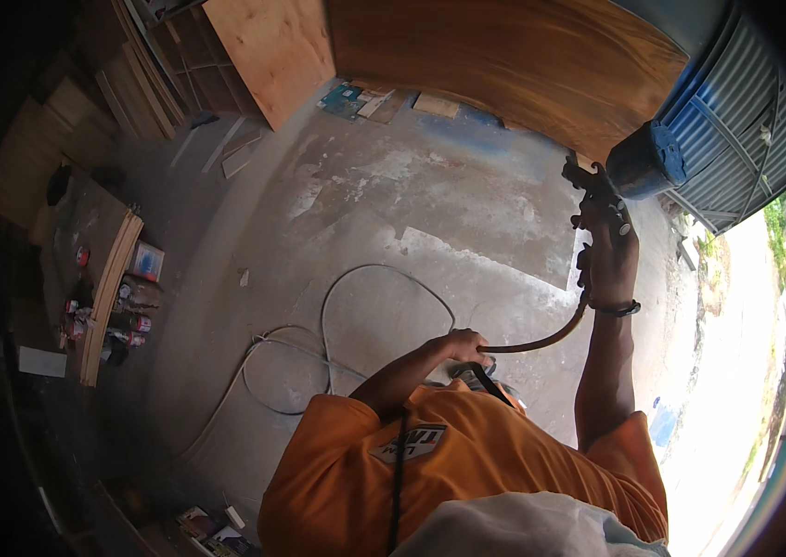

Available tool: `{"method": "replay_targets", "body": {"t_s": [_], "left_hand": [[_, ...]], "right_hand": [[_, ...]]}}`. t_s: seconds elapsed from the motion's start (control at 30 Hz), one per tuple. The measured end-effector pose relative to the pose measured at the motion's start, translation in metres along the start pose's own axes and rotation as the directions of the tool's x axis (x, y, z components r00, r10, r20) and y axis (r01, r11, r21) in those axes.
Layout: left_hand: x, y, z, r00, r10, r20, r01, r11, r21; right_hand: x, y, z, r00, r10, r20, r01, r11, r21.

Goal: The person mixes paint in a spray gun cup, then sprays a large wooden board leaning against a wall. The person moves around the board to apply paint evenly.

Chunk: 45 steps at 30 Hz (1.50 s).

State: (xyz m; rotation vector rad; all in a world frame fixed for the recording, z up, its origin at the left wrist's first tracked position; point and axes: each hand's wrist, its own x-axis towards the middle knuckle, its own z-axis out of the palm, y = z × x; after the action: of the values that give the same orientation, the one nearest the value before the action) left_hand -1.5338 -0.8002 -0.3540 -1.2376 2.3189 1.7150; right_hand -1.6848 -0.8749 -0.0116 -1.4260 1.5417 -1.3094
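My right hand point(618, 237) is raised at the right, its fingers wrapped round the handle of a dark spray gun point(580, 176). A dark cup with blue stains point(644, 162) sits against the gun and looks joined to it. The gun's front points toward a large brown wooden panel point(504, 42) at the far side. From below the grip a brown hose point(541, 343) curves down to my left hand point(467, 346), which is closed round it in front of my body. The left fingertips are partly hidden.
A looped hose point(326, 316) lies on the stained concrete floor point(365, 204). Bottles and cans point(138, 306) stand by a wooden bench point(110, 288) at the left. Boards point(138, 79) lean at the far left. Corrugated metal sheeting point(746, 121) borders a bright opening at the right.
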Motion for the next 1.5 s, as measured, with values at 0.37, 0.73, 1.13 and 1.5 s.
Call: {"method": "replay_targets", "body": {"t_s": [0.37,0.73,1.13,1.5], "left_hand": [[-0.46,-0.233,0.031,0.509,-0.789,-0.344,0.86,0.473,0.188],[-0.668,-0.172,0.279,-0.349,-0.933,0.085,0.868,-0.356,-0.345],[-0.494,-0.091,0.29,-0.914,-0.089,0.395,-0.364,-0.246,-0.898],[-0.585,-0.239,0.169,-0.95,0.071,0.305,-0.308,-0.048,-0.95]], "right_hand": [[0.016,-0.06,0.078,0.966,-0.139,0.22,0.17,0.977,-0.129],[0.023,0.002,0.346,0.856,-0.266,0.444,0.256,0.963,0.083],[-0.086,-0.069,0.667,0.28,-0.321,0.905,0.105,0.947,0.303],[-0.228,-0.137,0.882,-0.174,-0.447,0.878,0.18,0.862,0.474]]}}
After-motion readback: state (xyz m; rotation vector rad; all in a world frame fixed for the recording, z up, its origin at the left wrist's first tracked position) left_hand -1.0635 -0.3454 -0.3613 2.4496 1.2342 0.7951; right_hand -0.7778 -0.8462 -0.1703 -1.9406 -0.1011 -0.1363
